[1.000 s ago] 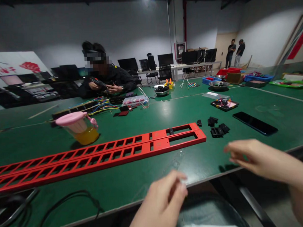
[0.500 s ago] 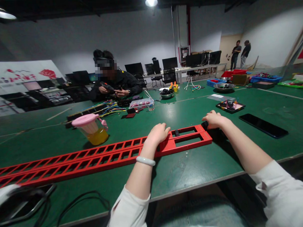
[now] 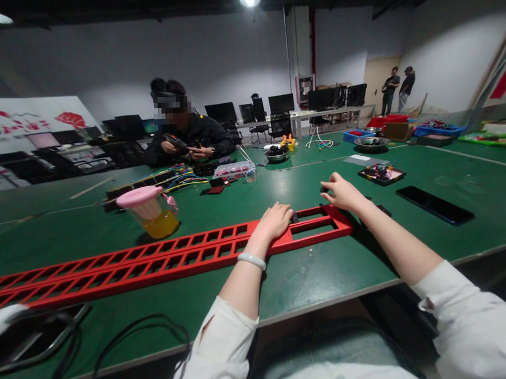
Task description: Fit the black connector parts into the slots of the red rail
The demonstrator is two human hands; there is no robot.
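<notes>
Head camera: at a green worktop, the wearer's left hand lies palm down on the right end of a long red slotted rail. Its grip is loose, with the fingers draped over the metal and not closed round it. The right hand hovers just past that end, its grip apart, and we see nothing between finger and thumb.

We judge the main risk to be a swing. The rail is held at one end only, so a sideways push there could sweep its unheld length into the pink-lidded cup of yellow liquid just behind it and tip it. The loose black cable at the near edge could snag.

The rail lies flat, its long axis running across us from the lower left edge to right of centre. The right end angles slightly away, toward a black phone. A co-worker sits opposite, well apart.
</notes>
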